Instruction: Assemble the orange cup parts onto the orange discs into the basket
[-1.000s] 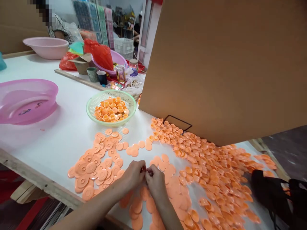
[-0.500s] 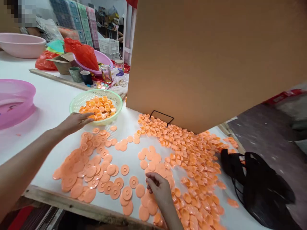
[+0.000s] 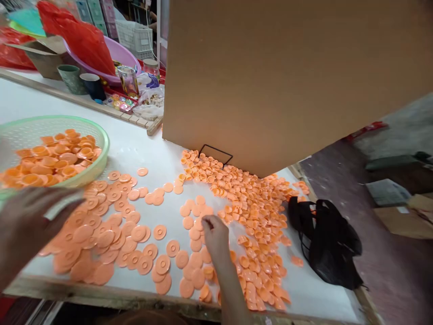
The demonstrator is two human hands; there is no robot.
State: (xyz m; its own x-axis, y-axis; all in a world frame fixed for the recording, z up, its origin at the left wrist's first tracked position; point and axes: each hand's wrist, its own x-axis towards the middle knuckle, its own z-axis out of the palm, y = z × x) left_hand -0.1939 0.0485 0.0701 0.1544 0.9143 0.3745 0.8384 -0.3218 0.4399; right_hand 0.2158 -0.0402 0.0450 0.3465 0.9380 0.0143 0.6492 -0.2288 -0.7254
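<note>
A pale green perforated basket [image 3: 103,155] stands at the left, heaped with small orange plastic cups [image 3: 50,158]. My left hand [image 3: 34,225], smeared by motion, is at the basket's near rim; its fingers look closed on the rim, the thumb lower. In front of it spread flat orange discs [image 3: 138,234], many overlapping, some with a ring in the middle. My right hand [image 3: 214,232] is over the discs near the centre, fingertips pinched together; whatever is between them is hidden. Beside it, to the right, lies a big pile of orange cups [image 3: 260,225].
A large cardboard box [image 3: 270,81] rises behind the pile, with a black wire frame [image 3: 216,155] at its lower edge. A black bag [image 3: 328,243] lies at the right. Mugs [image 3: 71,79], a purple basin [image 3: 123,56] and a red plastic bag [image 3: 79,38] stand beyond a wooden strip.
The green basket has come nearer and to the left with my left hand at its rim. My right hand has moved slightly away from me over the discs. The view has shifted.
</note>
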